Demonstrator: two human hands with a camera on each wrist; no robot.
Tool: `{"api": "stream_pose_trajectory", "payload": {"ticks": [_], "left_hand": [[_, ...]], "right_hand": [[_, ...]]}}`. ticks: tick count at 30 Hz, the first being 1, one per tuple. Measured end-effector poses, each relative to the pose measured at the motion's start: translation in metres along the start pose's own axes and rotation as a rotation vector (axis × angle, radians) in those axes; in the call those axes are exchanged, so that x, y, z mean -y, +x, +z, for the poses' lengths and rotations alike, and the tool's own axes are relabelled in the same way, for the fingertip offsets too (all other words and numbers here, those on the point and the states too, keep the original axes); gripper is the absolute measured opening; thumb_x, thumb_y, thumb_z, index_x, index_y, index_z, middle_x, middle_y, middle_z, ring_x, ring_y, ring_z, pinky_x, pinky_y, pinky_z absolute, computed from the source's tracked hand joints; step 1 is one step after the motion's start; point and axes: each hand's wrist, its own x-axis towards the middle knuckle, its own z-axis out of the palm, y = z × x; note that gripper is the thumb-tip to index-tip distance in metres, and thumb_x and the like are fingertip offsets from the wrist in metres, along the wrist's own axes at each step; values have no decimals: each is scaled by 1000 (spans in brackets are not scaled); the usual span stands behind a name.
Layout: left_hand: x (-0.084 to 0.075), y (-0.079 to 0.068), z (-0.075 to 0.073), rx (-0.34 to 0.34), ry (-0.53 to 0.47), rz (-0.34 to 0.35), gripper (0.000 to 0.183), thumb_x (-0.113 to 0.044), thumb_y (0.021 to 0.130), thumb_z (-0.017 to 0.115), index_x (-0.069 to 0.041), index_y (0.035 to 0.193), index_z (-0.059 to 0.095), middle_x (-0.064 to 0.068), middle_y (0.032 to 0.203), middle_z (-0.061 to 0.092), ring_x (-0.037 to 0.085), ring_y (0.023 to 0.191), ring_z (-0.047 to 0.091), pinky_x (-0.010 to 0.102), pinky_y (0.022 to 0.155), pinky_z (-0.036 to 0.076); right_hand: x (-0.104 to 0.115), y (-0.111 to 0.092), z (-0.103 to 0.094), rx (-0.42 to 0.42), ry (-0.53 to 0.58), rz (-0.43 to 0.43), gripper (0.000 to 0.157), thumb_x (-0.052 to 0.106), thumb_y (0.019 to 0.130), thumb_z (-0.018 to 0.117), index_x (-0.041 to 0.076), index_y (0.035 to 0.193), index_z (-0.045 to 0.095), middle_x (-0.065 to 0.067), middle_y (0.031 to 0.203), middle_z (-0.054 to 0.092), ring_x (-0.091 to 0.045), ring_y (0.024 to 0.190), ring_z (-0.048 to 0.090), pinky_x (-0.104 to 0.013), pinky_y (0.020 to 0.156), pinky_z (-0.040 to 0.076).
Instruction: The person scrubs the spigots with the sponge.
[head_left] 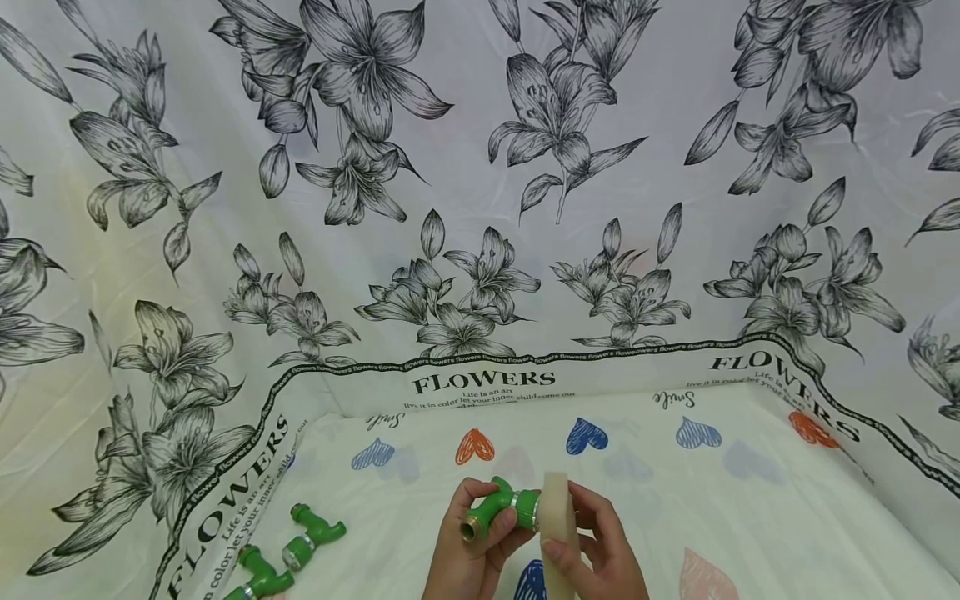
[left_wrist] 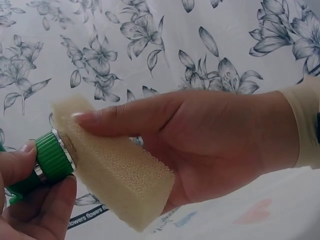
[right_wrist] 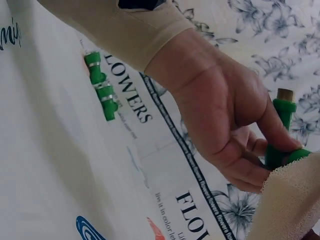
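My left hand [head_left: 467, 550] grips a green tap [head_left: 492, 507], its fingers and thumb around the body. A brass threaded end of it points toward the lower left in the head view. In my right hand [head_left: 606, 552] is a pale cream sponge block [head_left: 557, 533], pinched between thumb and fingers. The sponge's flat side meets the tap's ribbed green collar [left_wrist: 54, 156] and silver ring in the left wrist view. From the right wrist view, the tap's brass end [right_wrist: 285, 95] sticks up beyond the left thumb, and the sponge [right_wrist: 290, 200] covers its other end.
Two more green taps, one nearer [head_left: 258, 573] and one farther [head_left: 318, 527], lie on the cloth at the lower left. The white heart-printed cloth [head_left: 750, 517] covers the surface. A flower-printed curtain [head_left: 465, 183] rises behind and at both sides.
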Motion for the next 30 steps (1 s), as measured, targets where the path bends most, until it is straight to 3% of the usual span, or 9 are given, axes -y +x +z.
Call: {"api": "stream_pose_trajectory", "payload": {"ticks": [7, 18, 24, 30], "left_hand": [[2, 4, -2, -77, 28, 25, 34, 9, 98, 76, -8, 118, 54, 16, 127, 54, 28, 102, 75, 41, 91, 64], [3, 5, -4, -97, 47, 10, 33, 11, 99, 74, -8, 119, 55, 17, 127, 54, 27, 98, 75, 41, 90, 64], [3, 2, -4, -77, 44, -21, 33, 11, 100, 73, -6, 121, 53, 19, 128, 61, 35, 111, 74, 48, 98, 61], [4, 0, -3, -35, 45, -47, 37, 7, 99, 77, -6, 120, 50, 26, 132, 62, 43, 120, 71, 52, 100, 58]], "right_hand": [[-6, -6, 8, -36, -77, -135, 68, 3, 85, 92, 15, 144, 61, -2, 129, 64, -22, 106, 65, -32, 87, 59], [-10, -4, 9, -53, -106, -137, 73, 3, 79, 95, 19, 142, 62, 3, 128, 66, -21, 105, 66, -32, 85, 58], [-11, 3, 1, -43, -116, -70, 67, 12, 88, 92, 14, 146, 60, -4, 125, 64, -25, 107, 64, -33, 88, 59], [-21, 13, -8, -38, -58, -15, 61, 14, 98, 84, 7, 151, 55, -13, 125, 62, -28, 108, 62, -31, 86, 61]]}}
